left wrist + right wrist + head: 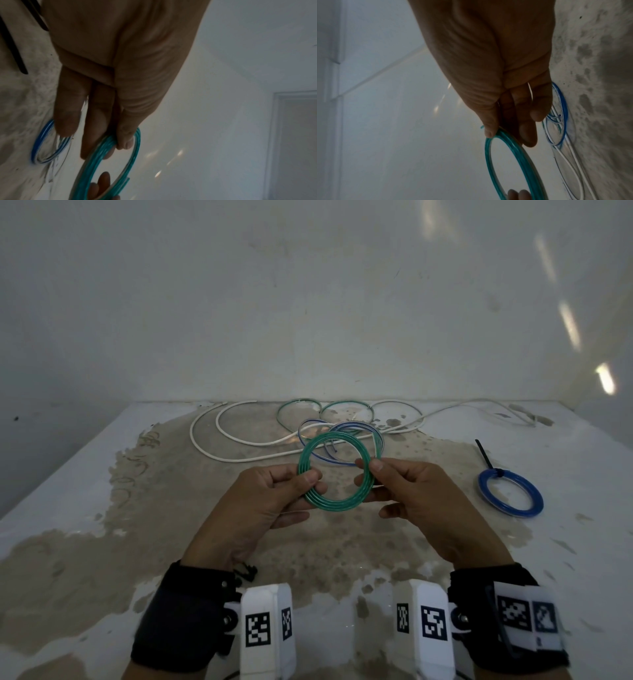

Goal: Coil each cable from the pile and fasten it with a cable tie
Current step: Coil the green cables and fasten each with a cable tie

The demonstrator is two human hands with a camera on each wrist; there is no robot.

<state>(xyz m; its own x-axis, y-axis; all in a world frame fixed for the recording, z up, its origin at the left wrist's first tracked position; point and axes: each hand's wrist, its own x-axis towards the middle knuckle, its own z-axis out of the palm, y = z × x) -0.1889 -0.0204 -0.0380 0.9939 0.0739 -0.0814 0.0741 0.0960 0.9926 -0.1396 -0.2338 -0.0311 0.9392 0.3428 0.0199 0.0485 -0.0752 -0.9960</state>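
Green cable (334, 472) wound into a flat coil, held above the worktop (428, 542): left hand (270, 501) pinches its left rim, right hand (411, 494) pinches its right rim; no tie on it yet. Blue coil (510, 496) lies finished at right, black cable tie (484, 457) fastened. White, blue and green cables in the pile (308, 433) remain uncoiled; no containers in view.

Green cable coil (334, 472) pinched on either side by left hand (270, 501) and right hand (414, 494) above stained white surface (68, 481), loose cable pile (308, 429) behind, blue coil (510, 496) with black cable tie (484, 457) at right
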